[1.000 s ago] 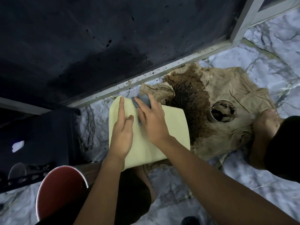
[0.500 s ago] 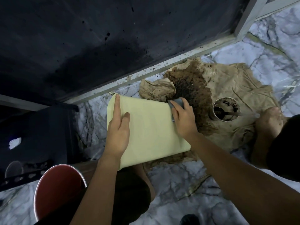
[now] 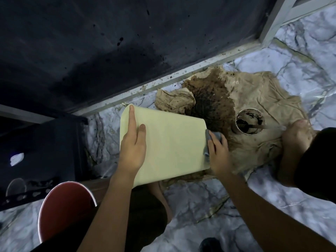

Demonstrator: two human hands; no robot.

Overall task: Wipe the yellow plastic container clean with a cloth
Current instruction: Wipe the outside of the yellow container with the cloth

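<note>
Head view: container (image 3: 169,144) tilted on the floor, touching the stained rag (image 3: 254,110) at its right edge. Left hand (image 3: 131,150) flat on top, fingers straight. Right hand (image 3: 219,153) curled round the cloth (image 3: 214,137) at the right edge. Risks: cloth brushing the dark stain and smearing it back; knocking the dirty cup (image 3: 250,121) just right of the container.

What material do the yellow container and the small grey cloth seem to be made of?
Yellow container: seemingly smooth matte plastic, with an even pale surface, rounded corners and no weave. Grey cloth: seemingly soft fabric, since it bunches and folds under the right hand; its fibre type cannot be told.
</note>
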